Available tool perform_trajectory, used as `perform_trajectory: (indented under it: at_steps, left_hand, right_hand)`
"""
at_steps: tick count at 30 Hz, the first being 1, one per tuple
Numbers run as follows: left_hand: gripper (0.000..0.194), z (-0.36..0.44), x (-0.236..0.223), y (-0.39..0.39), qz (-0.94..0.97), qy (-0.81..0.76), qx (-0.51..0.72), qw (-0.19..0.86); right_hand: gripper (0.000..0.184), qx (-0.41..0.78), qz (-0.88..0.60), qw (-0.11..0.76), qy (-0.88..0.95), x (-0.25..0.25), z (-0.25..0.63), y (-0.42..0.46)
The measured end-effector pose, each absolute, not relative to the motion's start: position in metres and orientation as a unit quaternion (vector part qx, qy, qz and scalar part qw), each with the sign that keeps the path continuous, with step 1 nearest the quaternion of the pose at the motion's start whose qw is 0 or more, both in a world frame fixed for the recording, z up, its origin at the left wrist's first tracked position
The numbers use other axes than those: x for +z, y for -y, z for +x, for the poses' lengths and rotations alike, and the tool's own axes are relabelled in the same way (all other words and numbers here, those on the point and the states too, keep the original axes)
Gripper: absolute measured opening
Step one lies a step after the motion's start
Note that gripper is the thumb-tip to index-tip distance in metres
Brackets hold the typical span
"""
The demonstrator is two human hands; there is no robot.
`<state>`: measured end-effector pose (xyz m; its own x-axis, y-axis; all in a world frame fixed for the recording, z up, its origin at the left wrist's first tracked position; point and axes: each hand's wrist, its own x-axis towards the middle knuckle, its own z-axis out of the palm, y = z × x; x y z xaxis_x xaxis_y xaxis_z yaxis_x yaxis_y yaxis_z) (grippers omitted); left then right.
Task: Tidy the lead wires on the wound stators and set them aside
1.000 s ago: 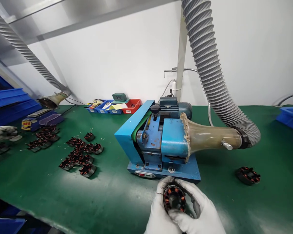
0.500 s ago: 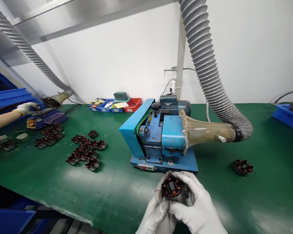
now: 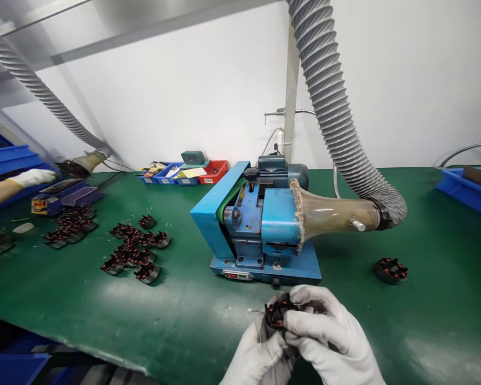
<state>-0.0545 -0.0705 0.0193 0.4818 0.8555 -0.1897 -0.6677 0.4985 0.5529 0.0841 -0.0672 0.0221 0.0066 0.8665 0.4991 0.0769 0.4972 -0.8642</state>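
Both my hands wear white gloves and hold one motor stator (image 3: 278, 312), a dark ring with copper windings, in front of the machine. My left hand (image 3: 258, 350) wraps its near left side, and thin wire ends stick out to the left. My right hand (image 3: 328, 329) closes on its right side, fingers over the top and hiding much of it. Just beyond is a blue belt sander (image 3: 246, 224) with a green belt. A single stator (image 3: 390, 270) lies on the green bench to the right. Several more stators (image 3: 132, 251) sit in a cluster to the left.
A suction nozzle (image 3: 332, 216) with a grey hose (image 3: 324, 80) adjoins the machine's right side. Small blue and red bins (image 3: 215, 172) stand by the wall. A co-worker's gloved hand (image 3: 34, 177) is at far left beside blue crates (image 3: 12, 160). A blue bin (image 3: 465, 187) stands at right.
The stator has turned and tilted in my hands, and my right fingers have shifted over its top. The co-worker's hand has moved back toward the blue crates. The view has shifted slightly.
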Motion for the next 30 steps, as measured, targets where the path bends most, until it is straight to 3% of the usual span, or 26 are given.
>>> perform_trajectory:
  at_steps: [6, 10, 13, 15, 21, 26, 30]
  left_hand:
    - [0.035, -0.057, 0.016, 0.071, 0.2, -0.192, 0.414, 0.867]
    - [0.041, -0.057, 0.023, 0.072, 0.161, -0.151, 0.403, 0.888]
    - [0.044, -0.055, 0.028, 0.071, 0.118, -0.131, 0.387, 0.905]
    - [0.05, -0.053, 0.029, 0.069, 0.108, -0.121, 0.37, 0.915]
    - [0.052, -0.053, 0.03, 0.066, 0.091, -0.143, 0.321, 0.932]
    - [0.05, -0.056, 0.031, 0.067, 0.106, -0.205, 0.339, 0.912]
    - [0.04, -0.056, 0.02, 0.069, 0.115, -0.234, 0.376, 0.889]
  right_hand:
    - [0.004, 0.463, -0.435, 0.667, 0.39, 0.017, 0.086, 0.059]
    - [0.021, 0.538, -0.422, 0.637, 0.357, 0.022, 0.091, 0.056]
    - [0.054, 0.522, -0.441, 0.581, 0.442, 0.02, 0.095, 0.062]
    - [0.06, 0.489, -0.469, 0.536, 0.504, 0.019, 0.097, 0.067]
    - [0.059, 0.409, -0.491, 0.486, 0.596, 0.018, 0.103, 0.069]
    - [0.055, 0.349, -0.489, 0.532, 0.597, 0.012, 0.105, 0.071]
    - [0.04, 0.316, -0.412, 0.566, 0.64, 0.02, 0.108, 0.069]
